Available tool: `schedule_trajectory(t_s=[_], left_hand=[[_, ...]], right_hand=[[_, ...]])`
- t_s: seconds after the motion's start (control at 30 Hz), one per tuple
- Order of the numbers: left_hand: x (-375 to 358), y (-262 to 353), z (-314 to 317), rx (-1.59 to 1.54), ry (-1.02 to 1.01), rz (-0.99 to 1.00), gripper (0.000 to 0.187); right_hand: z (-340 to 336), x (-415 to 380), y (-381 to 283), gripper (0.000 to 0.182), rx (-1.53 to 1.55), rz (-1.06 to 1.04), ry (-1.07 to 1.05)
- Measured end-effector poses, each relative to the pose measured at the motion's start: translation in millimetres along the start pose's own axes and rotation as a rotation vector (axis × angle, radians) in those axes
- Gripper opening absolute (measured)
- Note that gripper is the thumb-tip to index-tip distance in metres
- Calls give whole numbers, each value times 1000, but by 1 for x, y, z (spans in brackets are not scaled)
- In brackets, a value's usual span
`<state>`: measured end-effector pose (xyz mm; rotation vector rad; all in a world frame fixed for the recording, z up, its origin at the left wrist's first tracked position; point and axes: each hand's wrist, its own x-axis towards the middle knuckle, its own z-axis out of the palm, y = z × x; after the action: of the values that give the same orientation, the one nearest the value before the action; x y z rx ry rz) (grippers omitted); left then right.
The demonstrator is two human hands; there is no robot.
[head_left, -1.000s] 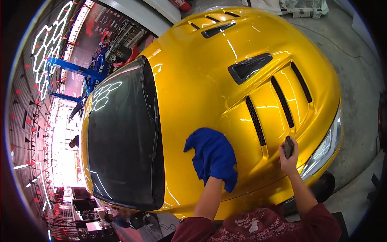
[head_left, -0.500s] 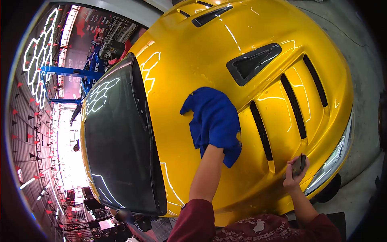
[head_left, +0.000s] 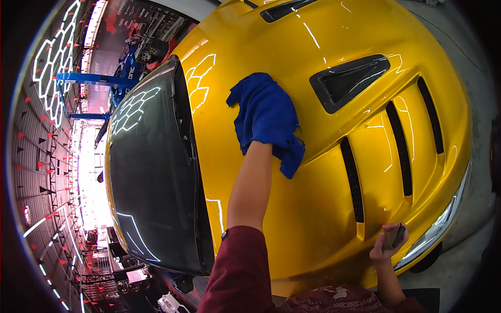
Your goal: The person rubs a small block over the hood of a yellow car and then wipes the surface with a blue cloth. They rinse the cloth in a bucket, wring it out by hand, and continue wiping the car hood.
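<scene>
A blue cloth (head_left: 266, 115) lies bunched on the yellow car hood (head_left: 282, 224), covering the fingers of my left hand (head_left: 260, 148), which holds it against the paint. Only the wrist and forearm show beyond the cloth. At the lower right, near the headlight, my right hand (head_left: 382, 250) is closed around a small dark block (head_left: 395, 236), held up by the edge of the hood.
Black vents (head_left: 350, 180) and a dark scoop (head_left: 349, 81) break the hood's surface. The windshield (head_left: 151, 172) is to the left, the headlight (head_left: 436, 229) at the right edge. A blue lift (head_left: 96, 79) stands farther back.
My left hand and the blue cloth have moved up and slightly left across the hood. My right hand still has the dark block, now a little lower in view. The view has shifted slightly.
</scene>
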<state>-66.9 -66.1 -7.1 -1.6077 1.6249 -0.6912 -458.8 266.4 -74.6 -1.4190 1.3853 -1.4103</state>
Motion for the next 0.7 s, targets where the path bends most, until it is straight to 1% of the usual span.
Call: schedule_trajectory(t_s=[0.03,0.1,0.2,0.3,0.33,0.43,0.47,0.53,0.57,0.6,0.63,0.7], left_hand=[[3,-8,-10,22,-73,1,15],[-3,-33,-31,71,-104,79,16],[-5,-44,10,-85,311,65,17],[0,-60,38,-298,540,-9,16],[-3,-67,31,-245,498,31,15],[-7,-90,37,-283,431,28,13],[-7,-96,42,-240,364,23,12],[-7,-109,76,-297,429,21,12],[-9,-116,81,-325,464,18,13],[-16,-121,87,-256,429,40,13],[-22,-125,92,-259,402,19,14],[-37,-133,80,-267,347,-27,14]], right_hand=[[-1,0,0,62,-16,-14,-12],[-2,-2,3,62,-24,6,-5],[-2,-1,-4,63,-40,31,7],[-1,-2,-2,63,-71,11,31],[-1,1,-3,63,-89,-6,28],[-2,5,-7,63,-120,-37,20],[-1,5,-7,63,-116,-38,24],[-2,6,-8,63,-117,-41,20],[-2,7,-9,63,-122,-41,12],[-2,8,-9,63,-127,-43,3],[-1,8,-9,63,-118,-38,17],[1,6,-8,63,-100,-31,42]])
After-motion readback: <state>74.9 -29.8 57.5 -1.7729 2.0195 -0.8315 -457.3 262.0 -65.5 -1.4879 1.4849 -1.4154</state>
